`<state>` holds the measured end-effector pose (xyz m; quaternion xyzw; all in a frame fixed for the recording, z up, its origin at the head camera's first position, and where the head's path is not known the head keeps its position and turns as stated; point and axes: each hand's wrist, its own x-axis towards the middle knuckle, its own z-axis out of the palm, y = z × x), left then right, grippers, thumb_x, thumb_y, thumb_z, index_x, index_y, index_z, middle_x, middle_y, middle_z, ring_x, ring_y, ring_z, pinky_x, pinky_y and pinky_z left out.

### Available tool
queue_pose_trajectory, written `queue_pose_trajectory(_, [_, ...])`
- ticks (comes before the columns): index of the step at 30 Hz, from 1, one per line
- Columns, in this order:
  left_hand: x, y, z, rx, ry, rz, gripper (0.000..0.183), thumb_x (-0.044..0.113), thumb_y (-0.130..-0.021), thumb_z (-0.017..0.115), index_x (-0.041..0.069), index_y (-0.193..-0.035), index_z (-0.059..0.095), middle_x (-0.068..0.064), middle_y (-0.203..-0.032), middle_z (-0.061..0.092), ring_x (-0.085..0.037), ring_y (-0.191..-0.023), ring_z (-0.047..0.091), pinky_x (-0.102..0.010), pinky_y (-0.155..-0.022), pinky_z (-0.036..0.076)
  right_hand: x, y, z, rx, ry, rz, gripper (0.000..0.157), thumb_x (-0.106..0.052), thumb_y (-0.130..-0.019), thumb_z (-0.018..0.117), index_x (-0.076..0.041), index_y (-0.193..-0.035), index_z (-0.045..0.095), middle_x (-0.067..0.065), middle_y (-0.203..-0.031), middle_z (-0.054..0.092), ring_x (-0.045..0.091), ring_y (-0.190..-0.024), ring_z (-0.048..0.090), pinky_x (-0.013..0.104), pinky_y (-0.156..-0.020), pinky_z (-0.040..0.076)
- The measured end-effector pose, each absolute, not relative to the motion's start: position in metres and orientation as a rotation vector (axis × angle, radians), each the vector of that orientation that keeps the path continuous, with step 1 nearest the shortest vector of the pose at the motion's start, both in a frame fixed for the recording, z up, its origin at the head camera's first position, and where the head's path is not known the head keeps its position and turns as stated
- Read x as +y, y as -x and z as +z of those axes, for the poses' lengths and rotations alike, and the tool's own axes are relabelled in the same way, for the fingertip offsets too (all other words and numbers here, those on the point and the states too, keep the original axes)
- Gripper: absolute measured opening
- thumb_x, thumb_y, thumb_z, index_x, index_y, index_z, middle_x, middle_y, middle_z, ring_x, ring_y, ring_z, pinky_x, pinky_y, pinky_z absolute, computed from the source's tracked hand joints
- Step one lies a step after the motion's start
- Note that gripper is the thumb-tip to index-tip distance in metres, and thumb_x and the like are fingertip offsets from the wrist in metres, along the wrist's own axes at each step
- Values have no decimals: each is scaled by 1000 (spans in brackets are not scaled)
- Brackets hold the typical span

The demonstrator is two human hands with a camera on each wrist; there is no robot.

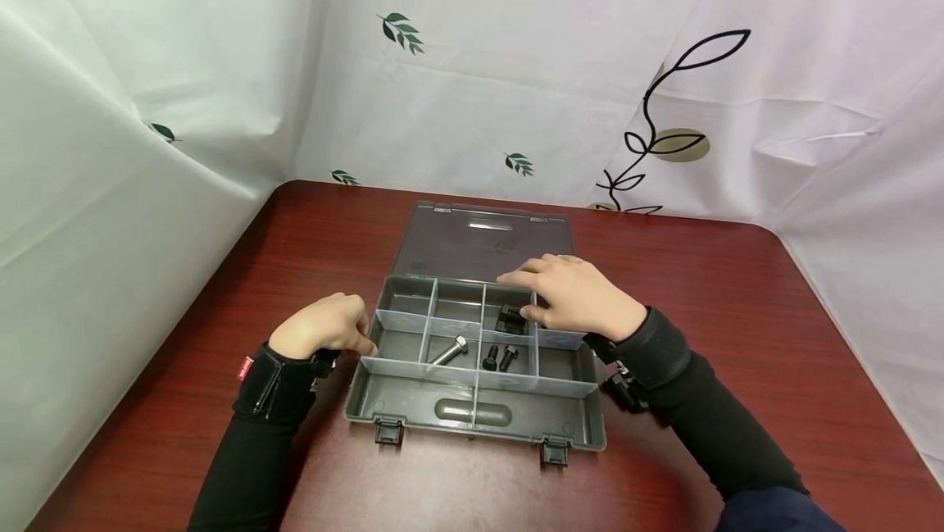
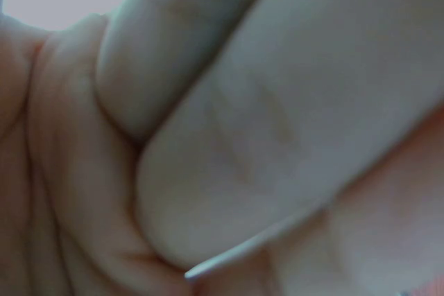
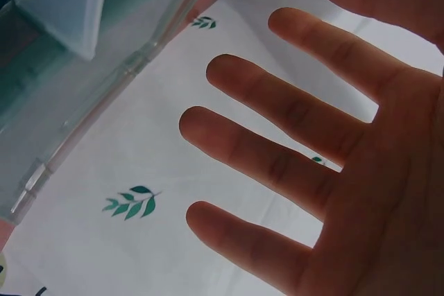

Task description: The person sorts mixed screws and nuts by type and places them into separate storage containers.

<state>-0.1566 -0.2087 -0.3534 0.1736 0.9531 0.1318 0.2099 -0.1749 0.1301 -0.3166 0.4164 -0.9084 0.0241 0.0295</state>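
A grey plastic organizer box (image 1: 413, 393) lies open on the table, its compartments split by clear dividers. My left hand (image 1: 328, 325) is at its left side, fingers curled and fingertips gripping the rim; the left wrist view is filled by those folded fingers. My right hand (image 1: 575, 294) hovers over the back right compartments, and its fingers (image 3: 257, 150) are straight and spread, holding nothing. Below it, a black piece (image 1: 511, 319) sits in a back compartment. A silver hex bolt (image 1: 448, 351) lies in a middle compartment, with two black bolts (image 1: 507, 358) in the one beside it.
The box's dark translucent lid (image 1: 472, 241) is folded back flat behind it. Two black latches (image 1: 388, 432) hang at the front edge. Small black parts (image 1: 623, 393) are by the right forearm on the reddish-brown table (image 1: 737, 311). White patterned cloth (image 1: 479, 89) surrounds the table.
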Motion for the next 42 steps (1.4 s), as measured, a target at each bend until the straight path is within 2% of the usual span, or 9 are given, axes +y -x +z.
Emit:
queue_pose_trajectory(15, [-209,155,-354,2646,-487,390,41,28,-73,73,19,-50,40,10,-51,25,-9,-50,25,-25,-50,23,163,173,-321,-2914,-1145,117,51,-29,-82,67,-20,-130,54,9,-120,58,28,-106,56,47,-84,43])
queue_pose_trajectory(24, [-211,155,-357,2652,-495,407,39,28,-73,74,19,-51,43,9,-53,28,-10,-53,29,-26,-51,25,188,173,-323,-2945,-1071,119,51,-29,-81,67,-18,-130,55,9,-114,59,23,-90,57,39,-70,44])
queue_pose_trajectory(32, [-210,156,-357,2657,-492,381,35,29,-72,74,19,-51,47,10,-52,27,-10,-51,29,-26,-51,26,213,169,-323,-3015,-964,159,50,-29,-84,65,-19,-131,53,13,-120,58,31,-106,55,45,-74,45])
queue_pose_trajectory(42, [-209,157,-356,2659,-499,365,35,29,-72,74,19,-51,47,10,-52,30,-10,-53,32,-27,-51,28,239,164,-330,-3120,-846,172,54,-29,-84,65,-16,-134,50,18,-124,55,37,-112,52,51,-77,44])
